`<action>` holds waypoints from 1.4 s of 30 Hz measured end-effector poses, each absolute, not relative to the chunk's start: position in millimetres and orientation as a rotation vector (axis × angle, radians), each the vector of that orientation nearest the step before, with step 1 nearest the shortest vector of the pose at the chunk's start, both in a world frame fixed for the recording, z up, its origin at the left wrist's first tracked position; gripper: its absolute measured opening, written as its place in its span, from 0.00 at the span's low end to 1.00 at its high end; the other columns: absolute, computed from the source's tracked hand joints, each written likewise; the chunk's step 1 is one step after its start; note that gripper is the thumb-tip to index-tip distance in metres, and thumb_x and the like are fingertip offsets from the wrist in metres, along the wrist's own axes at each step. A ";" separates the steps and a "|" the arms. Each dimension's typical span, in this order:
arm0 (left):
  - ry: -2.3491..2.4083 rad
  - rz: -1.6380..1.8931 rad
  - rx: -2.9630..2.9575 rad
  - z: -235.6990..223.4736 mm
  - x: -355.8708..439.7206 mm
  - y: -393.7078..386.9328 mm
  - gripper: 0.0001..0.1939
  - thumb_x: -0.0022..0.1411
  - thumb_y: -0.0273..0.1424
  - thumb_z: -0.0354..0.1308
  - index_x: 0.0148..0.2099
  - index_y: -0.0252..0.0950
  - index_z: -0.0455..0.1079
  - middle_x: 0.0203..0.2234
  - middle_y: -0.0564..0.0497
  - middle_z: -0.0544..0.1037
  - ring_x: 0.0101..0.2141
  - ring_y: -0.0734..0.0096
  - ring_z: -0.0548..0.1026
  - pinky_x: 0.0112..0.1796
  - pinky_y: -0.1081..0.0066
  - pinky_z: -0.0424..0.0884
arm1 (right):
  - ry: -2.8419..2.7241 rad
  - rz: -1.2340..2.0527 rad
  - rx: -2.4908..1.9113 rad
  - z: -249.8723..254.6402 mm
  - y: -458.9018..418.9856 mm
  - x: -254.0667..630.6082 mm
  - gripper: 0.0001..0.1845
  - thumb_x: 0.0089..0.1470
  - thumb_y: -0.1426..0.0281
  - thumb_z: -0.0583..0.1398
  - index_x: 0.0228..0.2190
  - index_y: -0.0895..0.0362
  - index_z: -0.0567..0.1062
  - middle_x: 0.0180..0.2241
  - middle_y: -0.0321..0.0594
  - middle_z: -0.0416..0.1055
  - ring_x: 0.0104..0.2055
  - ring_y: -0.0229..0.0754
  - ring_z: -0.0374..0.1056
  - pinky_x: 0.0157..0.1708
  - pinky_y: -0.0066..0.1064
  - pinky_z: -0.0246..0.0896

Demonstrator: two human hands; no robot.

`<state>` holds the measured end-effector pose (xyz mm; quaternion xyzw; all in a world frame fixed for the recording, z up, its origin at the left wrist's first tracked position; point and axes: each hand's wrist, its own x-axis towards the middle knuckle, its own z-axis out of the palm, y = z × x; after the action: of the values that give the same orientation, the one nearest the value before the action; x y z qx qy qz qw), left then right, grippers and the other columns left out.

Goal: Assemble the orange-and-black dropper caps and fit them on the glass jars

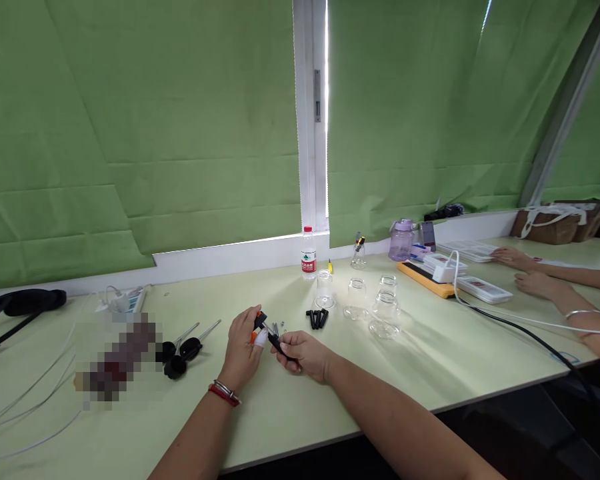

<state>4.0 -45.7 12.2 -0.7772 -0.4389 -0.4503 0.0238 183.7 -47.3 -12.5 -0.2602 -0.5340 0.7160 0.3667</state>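
Handle is clamped in right hand, orange-black piece in left hand; far-side metal bits could be scattered by slipping.

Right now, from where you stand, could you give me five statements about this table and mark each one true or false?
1. The right hand grips a glass jar. False: the right hand grips a black handle.
2. The left hand has a red band at the wrist. True.
3. The bottle has a blue cap. False: the bottle's cap is red.
4. In this view, the purple jug stands right of the bottle. True.
5. The blinds are green. True.
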 end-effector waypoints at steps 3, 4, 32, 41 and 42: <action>-1.351 -1.402 -2.413 11.1 4.9 -46.2 0.23 0.62 0.30 0.48 0.60 0.40 0.54 0.52 0.44 0.65 0.53 0.60 0.62 0.52 0.55 0.60 | -1.353 1.863 -0.671 -11.9 -47.4 184.9 0.20 0.45 0.56 0.63 0.32 0.61 0.72 0.20 0.31 0.64 0.15 0.25 0.49 0.18 0.24 0.38; -1.352 -1.402 -2.418 11.0 5.2 -46.4 0.23 0.62 0.31 0.48 0.60 0.39 0.55 0.52 0.44 0.66 0.52 0.60 0.62 0.52 0.55 0.61 | -1.348 1.870 -0.672 -11.8 -47.3 185.2 0.20 0.45 0.56 0.63 0.32 0.61 0.72 0.20 0.31 0.64 0.15 0.25 0.49 0.18 0.24 0.38; -1.447 -1.552 -2.427 7.7 11.4 -47.5 0.21 0.62 0.28 0.46 0.58 0.39 0.55 0.47 0.44 0.67 0.49 0.62 0.65 0.49 0.56 0.64 | -1.438 1.720 -0.609 -9.2 -47.9 184.1 0.20 0.50 0.59 0.59 0.44 0.49 0.63 0.24 0.29 0.65 0.16 0.26 0.45 0.19 0.23 0.36; -1.547 -1.585 -2.422 4.6 10.0 -44.6 0.20 0.62 0.30 0.47 0.57 0.38 0.57 0.47 0.44 0.68 0.48 0.61 0.66 0.49 0.56 0.64 | -1.468 1.698 -0.635 -5.2 -50.6 184.6 0.21 0.50 0.58 0.59 0.45 0.51 0.63 0.24 0.29 0.64 0.16 0.26 0.43 0.18 0.22 0.37; -1.549 -1.584 -2.420 4.2 9.7 -44.1 0.20 0.62 0.30 0.47 0.57 0.38 0.57 0.47 0.44 0.68 0.48 0.61 0.66 0.49 0.56 0.64 | -1.472 1.697 -0.631 -5.4 -50.6 184.5 0.21 0.50 0.58 0.59 0.45 0.51 0.63 0.24 0.28 0.64 0.16 0.25 0.43 0.18 0.22 0.37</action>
<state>9.7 -44.1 4.2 -0.7357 -0.4711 -0.4816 -0.0695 184.5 -50.6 -5.4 -0.2486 -0.5801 0.6687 0.3931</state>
